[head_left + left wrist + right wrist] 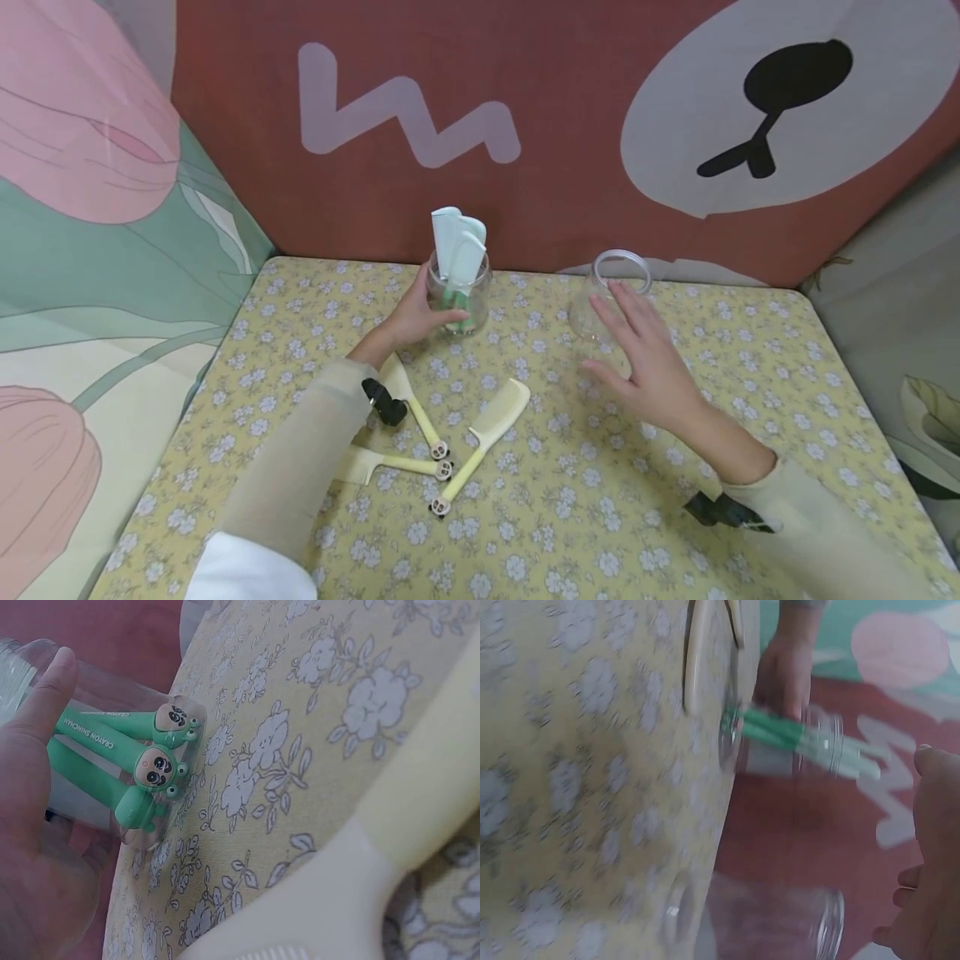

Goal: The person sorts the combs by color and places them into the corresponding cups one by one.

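My left hand (411, 310) holds a clear jar (480, 310) near the back of the table, its thumb across the front. Several mint-green combs (465, 260) stand in this jar, teeth ends up above the rim. Frog-hooded character heads on their green handles (112, 746) point down in the left wrist view. To the right stands a second clear jar (584, 317) with an open rim. My right hand (654, 367) is close in front of it with fingers spread, holding nothing; in the right wrist view the fingers are apart from that jar (780, 922).
Three pale yellow combs with panda-like ends lie on the floral tablecloth (570, 542): one comb (504, 410) near the middle, another (422, 417) beside the left wrist, a third (405, 463) partly under the left forearm. A brown printed backdrop (555, 208) rises behind the table.
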A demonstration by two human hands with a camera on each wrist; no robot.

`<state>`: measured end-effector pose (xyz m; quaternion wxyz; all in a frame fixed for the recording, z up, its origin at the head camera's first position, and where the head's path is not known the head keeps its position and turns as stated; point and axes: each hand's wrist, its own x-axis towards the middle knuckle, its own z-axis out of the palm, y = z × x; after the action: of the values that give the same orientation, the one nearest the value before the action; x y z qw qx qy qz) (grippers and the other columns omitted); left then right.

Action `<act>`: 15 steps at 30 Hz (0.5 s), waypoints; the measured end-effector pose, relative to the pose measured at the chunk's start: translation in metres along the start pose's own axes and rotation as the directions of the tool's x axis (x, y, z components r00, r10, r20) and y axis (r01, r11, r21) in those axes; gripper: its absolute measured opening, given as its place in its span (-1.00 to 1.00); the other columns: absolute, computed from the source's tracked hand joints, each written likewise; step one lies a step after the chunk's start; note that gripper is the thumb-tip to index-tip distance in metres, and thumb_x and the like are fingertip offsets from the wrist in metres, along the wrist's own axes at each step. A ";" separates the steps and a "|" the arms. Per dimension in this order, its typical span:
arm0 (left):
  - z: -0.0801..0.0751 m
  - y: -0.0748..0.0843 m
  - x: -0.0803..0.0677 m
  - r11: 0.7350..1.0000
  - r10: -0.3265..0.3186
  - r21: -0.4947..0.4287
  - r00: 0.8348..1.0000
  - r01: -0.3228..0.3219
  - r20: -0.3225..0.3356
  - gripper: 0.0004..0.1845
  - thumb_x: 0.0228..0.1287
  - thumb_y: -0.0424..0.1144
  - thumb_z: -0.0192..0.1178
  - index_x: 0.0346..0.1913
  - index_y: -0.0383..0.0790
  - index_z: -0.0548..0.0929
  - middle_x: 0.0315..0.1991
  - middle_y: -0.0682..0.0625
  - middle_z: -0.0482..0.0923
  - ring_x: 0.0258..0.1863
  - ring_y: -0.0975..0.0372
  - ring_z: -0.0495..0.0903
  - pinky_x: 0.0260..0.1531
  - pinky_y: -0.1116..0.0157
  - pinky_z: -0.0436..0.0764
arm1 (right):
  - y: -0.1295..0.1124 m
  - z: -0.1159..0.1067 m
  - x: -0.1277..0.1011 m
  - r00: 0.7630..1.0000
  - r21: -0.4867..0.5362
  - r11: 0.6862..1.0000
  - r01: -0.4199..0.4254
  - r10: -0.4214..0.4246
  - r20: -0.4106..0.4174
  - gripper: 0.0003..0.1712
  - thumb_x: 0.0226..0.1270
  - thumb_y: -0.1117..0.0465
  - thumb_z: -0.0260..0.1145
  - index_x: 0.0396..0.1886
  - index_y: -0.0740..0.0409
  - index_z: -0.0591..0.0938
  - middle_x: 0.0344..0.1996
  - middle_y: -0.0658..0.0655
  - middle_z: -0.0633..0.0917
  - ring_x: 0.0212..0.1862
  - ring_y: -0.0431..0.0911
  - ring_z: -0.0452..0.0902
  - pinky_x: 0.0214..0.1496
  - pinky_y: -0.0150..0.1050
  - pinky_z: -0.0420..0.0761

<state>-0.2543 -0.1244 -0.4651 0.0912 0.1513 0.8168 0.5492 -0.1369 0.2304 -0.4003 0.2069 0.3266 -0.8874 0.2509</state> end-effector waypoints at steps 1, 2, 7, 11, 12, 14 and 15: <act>0.000 0.000 0.000 1.000 -0.001 0.003 1.000 0.001 0.000 0.23 0.25 -0.19 0.48 0.66 0.05 -0.30 0.63 -0.06 -0.08 0.59 0.02 -0.01 0.52 -0.05 0.10 | 0.003 -0.003 -0.004 1.000 0.011 1.000 -0.027 0.027 -0.005 -0.06 0.51 -0.41 -0.03 0.59 0.15 0.25 0.58 0.32 0.14 0.57 0.31 -0.01 0.54 0.33 -0.05; -0.001 0.007 -0.002 1.000 -0.008 0.003 1.000 0.008 0.004 0.23 0.26 -0.20 0.47 0.66 0.03 -0.30 0.63 -0.08 -0.08 0.59 0.01 -0.02 0.52 -0.04 0.09 | 0.007 -0.005 -0.008 0.998 0.026 0.998 -0.056 0.056 -0.007 -0.07 0.52 -0.39 0.01 0.60 0.14 0.24 0.59 0.31 0.12 0.57 0.31 -0.03 0.53 0.35 -0.05; -0.003 0.037 -0.014 0.999 -0.033 0.001 0.999 0.033 0.023 0.19 0.28 -0.30 0.44 0.65 -0.13 -0.31 0.63 -0.18 -0.09 0.60 -0.04 -0.05 0.54 -0.03 0.04 | 0.025 -0.016 -0.023 0.974 0.147 0.963 -0.224 0.225 0.007 -0.07 0.50 -0.14 0.27 0.65 0.10 0.11 0.63 0.25 0.00 0.60 0.29 -0.17 0.47 0.46 -0.05; -0.002 0.021 -0.007 0.999 -0.033 0.000 0.999 0.033 0.014 0.21 0.27 -0.30 0.45 0.65 -0.09 -0.31 0.63 -0.16 -0.10 0.60 -0.03 -0.06 0.54 -0.04 0.02 | 0.041 -0.018 -0.026 0.950 0.268 0.915 -0.303 0.311 0.013 0.00 0.47 0.09 0.35 0.68 0.02 -0.05 0.63 0.21 -0.05 0.61 0.24 -0.18 0.55 0.32 -0.09; -0.001 0.014 -0.004 1.000 -0.029 -0.002 1.000 0.029 0.011 0.22 0.27 -0.29 0.45 0.65 -0.06 -0.32 0.63 -0.14 -0.10 0.60 -0.02 -0.06 0.54 -0.03 0.02 | 0.045 -0.018 -0.027 0.945 0.302 0.899 -0.316 0.326 0.018 0.01 0.47 0.15 0.34 0.68 0.00 -0.08 0.64 0.20 -0.05 0.61 0.22 -0.17 0.58 0.22 -0.07; 0.000 0.003 0.001 1.000 -0.024 -0.002 1.000 0.024 0.005 0.23 0.26 -0.26 0.47 0.65 0.00 -0.32 0.64 -0.10 -0.10 0.60 0.00 -0.05 0.54 -0.03 0.02 | 0.054 -0.017 -0.027 0.936 0.382 0.861 -0.336 0.349 0.039 0.02 0.49 0.26 0.30 0.68 -0.04 -0.13 0.64 0.18 -0.07 0.61 0.19 -0.16 0.60 0.09 -0.03; 0.000 0.002 0.001 1.000 -0.018 -0.003 1.000 0.018 0.004 0.23 0.25 -0.25 0.47 0.66 0.02 -0.31 0.63 -0.08 -0.09 0.60 0.02 -0.04 0.54 -0.02 0.03 | 0.058 -0.016 -0.028 0.933 0.418 0.841 -0.343 0.356 0.048 0.02 0.50 0.30 0.28 0.68 -0.05 -0.15 0.64 0.19 -0.07 0.61 0.19 -0.15 0.60 0.05 -0.01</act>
<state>-0.2554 -0.1232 -0.4637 0.0978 0.1448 0.8172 0.5493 -0.1539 0.2909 -0.4204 0.0966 0.1923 -0.8536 0.4745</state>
